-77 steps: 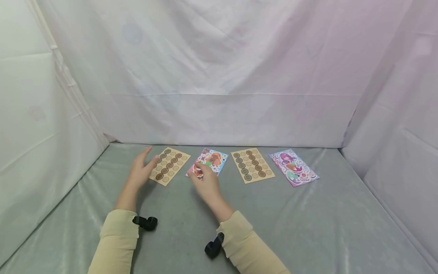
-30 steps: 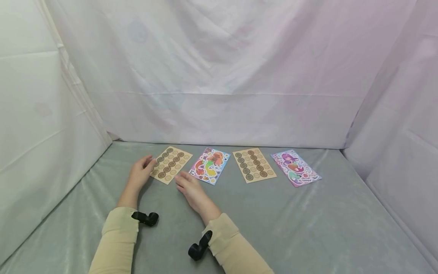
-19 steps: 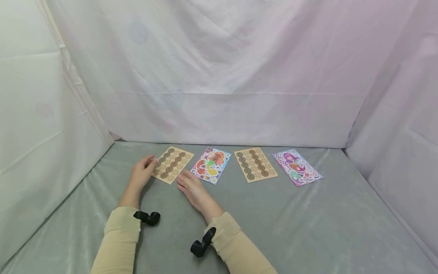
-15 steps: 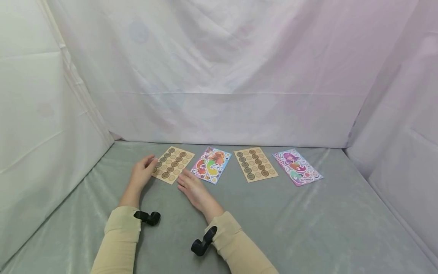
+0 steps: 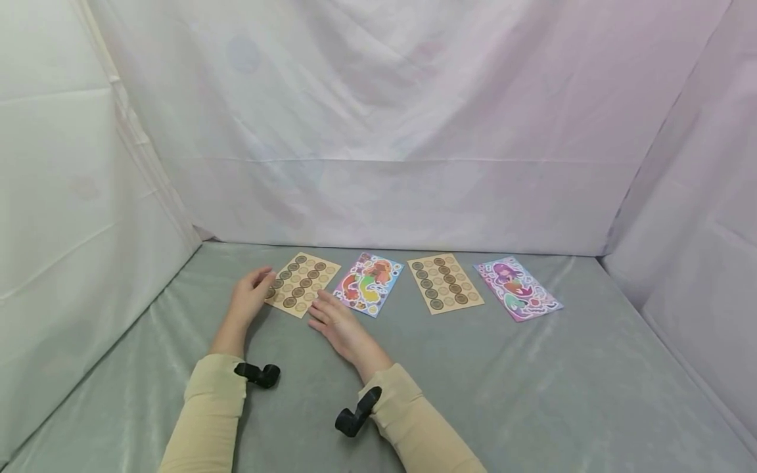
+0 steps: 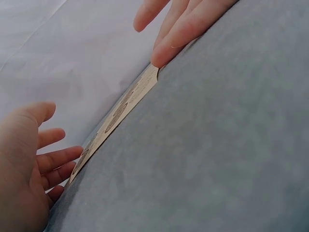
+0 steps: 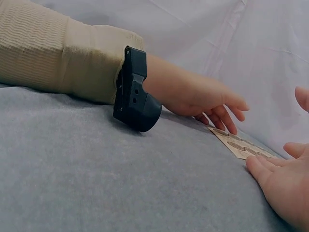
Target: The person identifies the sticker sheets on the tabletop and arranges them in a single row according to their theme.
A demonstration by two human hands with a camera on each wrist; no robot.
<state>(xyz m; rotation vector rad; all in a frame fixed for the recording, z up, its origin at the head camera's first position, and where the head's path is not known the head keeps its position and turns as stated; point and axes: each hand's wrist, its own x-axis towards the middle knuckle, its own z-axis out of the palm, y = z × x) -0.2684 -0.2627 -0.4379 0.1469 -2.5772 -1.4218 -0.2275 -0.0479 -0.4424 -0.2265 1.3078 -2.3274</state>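
A tan sheet with round brown designs (image 5: 303, 276) lies flat at the left end of a row of sheets. My left hand (image 5: 248, 297) rests at its left edge, the fingers loosely bent and gripping nothing. At the near right edge of the same sheet, my right hand (image 5: 343, 328) has its fingers nearly straight. In the left wrist view, a right-hand fingertip (image 6: 161, 57) touches the corner of the tan sheet (image 6: 116, 118). The right wrist view has the left hand (image 7: 203, 96) at the sheet's far side.
To the right lie a mermaid sticker sheet in pink and blue (image 5: 374, 281), a second tan sheet with round designs (image 5: 445, 284), and a purple mermaid sticker sheet (image 5: 517, 288). A grey cloth (image 5: 503, 394) covers the table. White curtains (image 5: 384, 131) enclose the back and sides.
My right hand has left the pink and blue mermaid sheet and come left to the tan sheet's corner. My left hand's fingers have drawn in at that sheet's left edge. Recently, both barely move.
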